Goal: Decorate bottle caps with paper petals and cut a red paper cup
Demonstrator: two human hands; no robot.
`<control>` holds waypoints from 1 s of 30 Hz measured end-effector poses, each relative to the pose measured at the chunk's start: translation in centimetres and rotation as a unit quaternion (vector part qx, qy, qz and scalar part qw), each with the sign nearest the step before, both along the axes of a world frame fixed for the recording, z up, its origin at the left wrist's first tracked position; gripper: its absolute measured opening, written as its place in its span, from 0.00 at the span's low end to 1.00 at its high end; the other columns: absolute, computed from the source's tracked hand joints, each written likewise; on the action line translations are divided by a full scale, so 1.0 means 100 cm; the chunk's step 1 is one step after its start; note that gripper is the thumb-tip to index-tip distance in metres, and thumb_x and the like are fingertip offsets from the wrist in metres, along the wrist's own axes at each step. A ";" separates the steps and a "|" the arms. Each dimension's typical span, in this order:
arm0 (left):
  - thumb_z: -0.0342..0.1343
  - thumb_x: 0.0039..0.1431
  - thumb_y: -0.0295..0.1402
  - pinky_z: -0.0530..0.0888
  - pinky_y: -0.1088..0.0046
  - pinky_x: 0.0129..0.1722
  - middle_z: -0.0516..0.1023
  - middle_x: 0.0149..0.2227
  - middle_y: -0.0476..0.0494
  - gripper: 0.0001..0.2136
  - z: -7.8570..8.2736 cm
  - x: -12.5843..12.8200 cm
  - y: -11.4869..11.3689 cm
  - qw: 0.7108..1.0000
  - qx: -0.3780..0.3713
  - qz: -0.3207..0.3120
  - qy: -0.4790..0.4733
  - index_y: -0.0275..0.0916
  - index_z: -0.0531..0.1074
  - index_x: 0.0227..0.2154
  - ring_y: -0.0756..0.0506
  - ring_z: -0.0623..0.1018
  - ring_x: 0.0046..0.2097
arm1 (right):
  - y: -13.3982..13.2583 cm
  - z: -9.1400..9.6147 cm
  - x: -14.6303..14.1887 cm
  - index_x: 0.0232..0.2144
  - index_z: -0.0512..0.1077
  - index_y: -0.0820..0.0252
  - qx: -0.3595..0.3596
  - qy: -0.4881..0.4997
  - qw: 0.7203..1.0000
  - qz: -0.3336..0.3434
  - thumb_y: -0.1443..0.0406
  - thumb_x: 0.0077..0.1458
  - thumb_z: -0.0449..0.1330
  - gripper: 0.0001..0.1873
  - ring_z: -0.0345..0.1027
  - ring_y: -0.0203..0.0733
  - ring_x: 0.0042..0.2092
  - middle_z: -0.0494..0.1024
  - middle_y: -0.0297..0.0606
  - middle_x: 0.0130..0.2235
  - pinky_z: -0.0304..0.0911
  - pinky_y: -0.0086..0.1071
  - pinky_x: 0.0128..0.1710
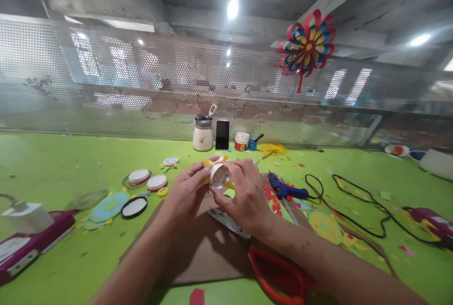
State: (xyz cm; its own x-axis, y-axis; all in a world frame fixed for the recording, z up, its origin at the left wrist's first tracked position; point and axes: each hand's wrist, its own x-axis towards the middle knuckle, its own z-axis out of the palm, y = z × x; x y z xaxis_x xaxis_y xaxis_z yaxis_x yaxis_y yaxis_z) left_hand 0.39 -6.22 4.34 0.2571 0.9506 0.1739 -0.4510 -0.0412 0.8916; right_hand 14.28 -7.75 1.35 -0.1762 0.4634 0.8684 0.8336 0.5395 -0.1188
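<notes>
Over the brown board (201, 260), both hands hold a small round paper craft piece (219, 176) with a white rim, a patterned inside and yellow parts sticking out. My left hand (189, 189) grips its left side with thumb and fingers. At its right edge, my right hand (247, 196) pinches with curled fingers that hide part of it. Beneath the right hand lies a shiny, flat thing (228, 222), too covered to name. Red-handled scissors (256, 269) rest under my right forearm. A blue glue gun (285, 189) lies right of the hands, among red paper scraps.
Left are white lids (139, 176), a black-rimmed disc (134, 207), pale blue paper rings (109, 207) and a purple power strip (42, 243). A jar (203, 136), phone (222, 135) and tub (242, 141) stand behind. Black cord (370, 196) winds rightward. A paper flower (307, 46) hangs above.
</notes>
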 end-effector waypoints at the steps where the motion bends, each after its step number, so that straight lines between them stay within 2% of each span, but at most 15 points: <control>1: 0.64 0.52 0.31 0.72 0.79 0.35 0.83 0.37 0.44 0.10 0.000 0.000 0.000 1.000 0.001 0.004 0.001 0.39 0.81 0.39 0.49 0.79 0.37 | 0.001 -0.001 0.000 0.47 0.68 0.68 0.001 0.000 1.000 -0.001 0.60 0.56 0.59 0.20 0.61 0.51 0.43 0.72 0.49 0.42 0.62 0.48 0.44; 12: 0.62 0.54 0.35 0.73 0.74 0.40 0.82 0.42 0.42 0.11 -0.005 -0.001 0.003 0.999 0.015 0.020 0.036 0.40 0.80 0.40 0.46 0.79 0.42 | 0.002 -0.004 -0.002 0.47 0.69 0.69 -0.011 -0.005 1.000 -0.015 0.58 0.58 0.57 0.20 0.61 0.51 0.43 0.72 0.49 0.42 0.62 0.47 0.43; 21: 0.64 0.49 0.34 0.74 0.68 0.41 0.83 0.38 0.40 0.05 0.011 0.001 -0.005 0.999 0.005 0.019 0.046 0.40 0.80 0.30 0.42 0.79 0.39 | 0.002 -0.003 0.001 0.47 0.68 0.67 -0.021 -0.014 1.000 -0.009 0.59 0.58 0.57 0.19 0.60 0.51 0.44 0.72 0.49 0.42 0.61 0.48 0.44; 26: 0.63 0.51 0.35 0.73 0.71 0.40 0.82 0.39 0.40 0.11 0.002 0.000 -0.001 0.999 0.015 0.025 0.042 0.38 0.80 0.37 0.44 0.79 0.40 | 0.003 0.000 0.001 0.46 0.68 0.66 -0.038 0.023 0.999 0.026 0.62 0.55 0.59 0.17 0.61 0.50 0.44 0.72 0.47 0.42 0.63 0.46 0.44; 30: 0.63 0.52 0.35 0.73 0.71 0.40 0.82 0.40 0.39 0.11 0.000 0.001 0.000 0.999 0.026 0.021 0.038 0.36 0.81 0.37 0.44 0.79 0.40 | 0.004 0.000 0.001 0.46 0.69 0.67 -0.038 0.034 0.998 0.041 0.64 0.54 0.60 0.18 0.62 0.50 0.44 0.72 0.48 0.42 0.63 0.45 0.44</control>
State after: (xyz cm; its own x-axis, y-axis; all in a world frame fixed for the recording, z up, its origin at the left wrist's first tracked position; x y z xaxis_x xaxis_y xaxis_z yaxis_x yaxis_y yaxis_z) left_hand 0.51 -6.25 4.30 0.2314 0.9513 0.2038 -0.3783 -0.1051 0.9197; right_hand 14.33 -7.35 1.32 -0.1574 0.5146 0.8428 0.7756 0.5927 -0.2171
